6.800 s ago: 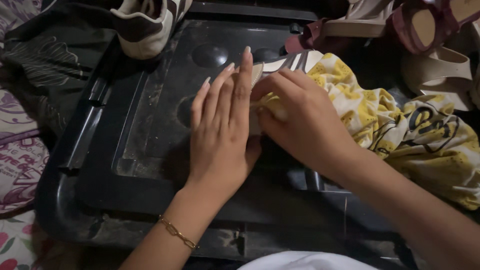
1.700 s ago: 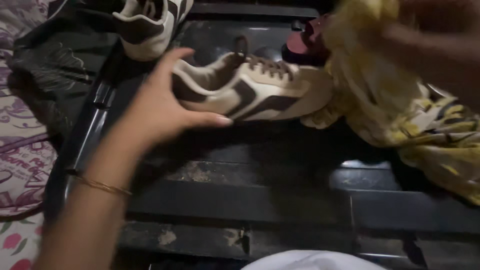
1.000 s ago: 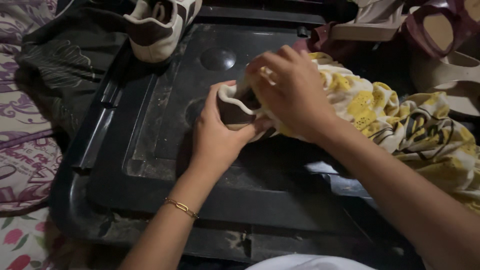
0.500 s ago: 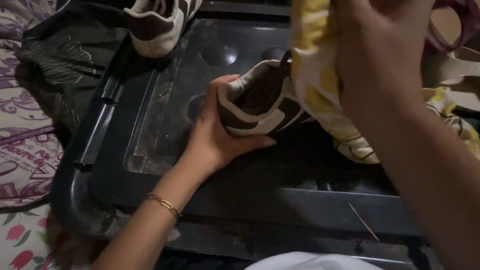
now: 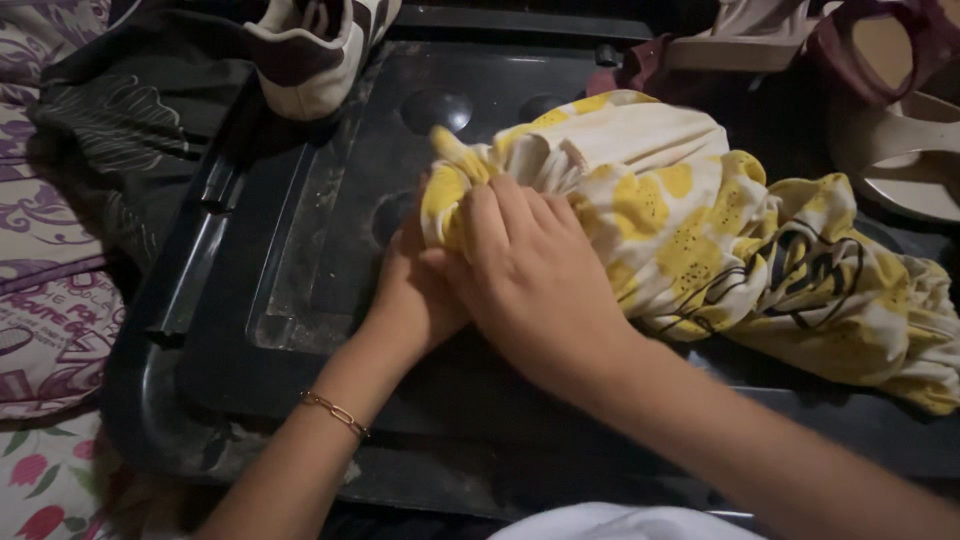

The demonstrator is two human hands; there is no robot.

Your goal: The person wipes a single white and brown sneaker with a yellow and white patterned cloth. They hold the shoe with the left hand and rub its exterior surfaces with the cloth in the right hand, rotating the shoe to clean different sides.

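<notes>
A yellow and white patterned cloth (image 5: 680,220) lies bunched over the cream and brown sneaker, which is fully hidden beneath it. My right hand (image 5: 530,280) presses on the cloth's near left end, fingers curled into the fabric. My left hand (image 5: 415,295) sits under and beside it, mostly covered, gripping the wrapped heel end. Both rest on a black plastic tray-like surface (image 5: 300,250).
A second cream and brown sneaker (image 5: 310,50) stands at the top left edge of the black surface. Dark fabric (image 5: 110,110) and a patterned sheet (image 5: 40,300) lie at the left. Maroon and beige sandals (image 5: 880,90) are piled at the top right.
The cloth, lifted in my right hand half a second ago, now covers the whole sneaker. My right hand has come down onto it beside my left hand.
</notes>
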